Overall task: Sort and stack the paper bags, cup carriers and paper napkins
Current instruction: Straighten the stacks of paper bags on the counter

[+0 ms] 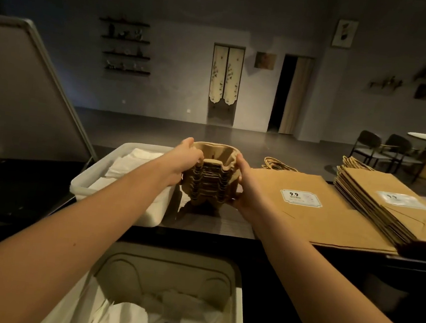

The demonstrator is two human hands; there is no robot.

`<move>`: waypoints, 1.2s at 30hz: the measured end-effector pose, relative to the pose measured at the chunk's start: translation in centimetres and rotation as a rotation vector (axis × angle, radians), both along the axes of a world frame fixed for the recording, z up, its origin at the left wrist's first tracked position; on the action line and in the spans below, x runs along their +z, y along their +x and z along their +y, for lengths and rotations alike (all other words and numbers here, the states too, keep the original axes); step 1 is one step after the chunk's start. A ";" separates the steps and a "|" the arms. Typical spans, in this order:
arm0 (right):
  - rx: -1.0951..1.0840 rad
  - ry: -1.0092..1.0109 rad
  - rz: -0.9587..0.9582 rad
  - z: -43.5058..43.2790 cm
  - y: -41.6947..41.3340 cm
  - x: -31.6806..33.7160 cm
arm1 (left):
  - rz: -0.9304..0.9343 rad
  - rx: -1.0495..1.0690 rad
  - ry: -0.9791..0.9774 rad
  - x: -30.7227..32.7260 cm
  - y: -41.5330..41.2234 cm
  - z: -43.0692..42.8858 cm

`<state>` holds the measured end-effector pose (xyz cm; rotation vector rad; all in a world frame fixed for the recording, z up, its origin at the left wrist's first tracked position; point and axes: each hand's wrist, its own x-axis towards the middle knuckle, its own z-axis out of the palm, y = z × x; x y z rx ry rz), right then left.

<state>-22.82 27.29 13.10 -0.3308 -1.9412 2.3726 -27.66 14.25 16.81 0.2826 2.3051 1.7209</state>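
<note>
My left hand (pixel 184 160) and right hand (pixel 246 190) grip the stack of cup carriers (pixel 211 182) between them at the counter (pixel 208 224), napkins (pixel 134 161) in a tray (pixel 80 187) just beyond my left hand, paper bags (pixel 305 219) flat beside my right.

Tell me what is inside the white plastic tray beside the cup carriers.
White paper napkins lie in the white plastic tray; the left forearm covers its right part.
</note>
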 end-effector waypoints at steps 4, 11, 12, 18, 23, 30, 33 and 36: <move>-0.051 0.086 -0.024 0.3 0.3 0.4 | 0.080 0.023 -0.060 0.6 0.9 -0.1; -0.284 0.515 0.004 8.8 4.0 1.4 | 0.794 0.083 -0.195 3.3 6.0 4.3; -0.302 0.601 -0.003 10.4 4.7 1.2 | 0.797 -0.007 -0.149 3.3 7.1 5.5; -0.363 0.938 -0.208 16.6 7.6 -0.3 | 0.339 -0.272 -0.240 -1.0 8.8 11.6; -0.207 1.119 -0.356 18.5 7.6 -1.2 | 0.005 -0.138 -0.236 -4.0 7.2 13.3; -0.168 1.290 -0.383 19.6 7.3 -2.6 | -0.113 0.029 -0.181 -4.0 4.7 15.5; -0.234 1.290 -0.326 19.6 7.9 -3.3 | -0.162 0.110 -0.140 -3.6 4.1 15.5; -0.247 1.266 -0.258 19.8 8.3 -3.6 | -0.187 0.158 -0.116 -3.7 3.6 16.1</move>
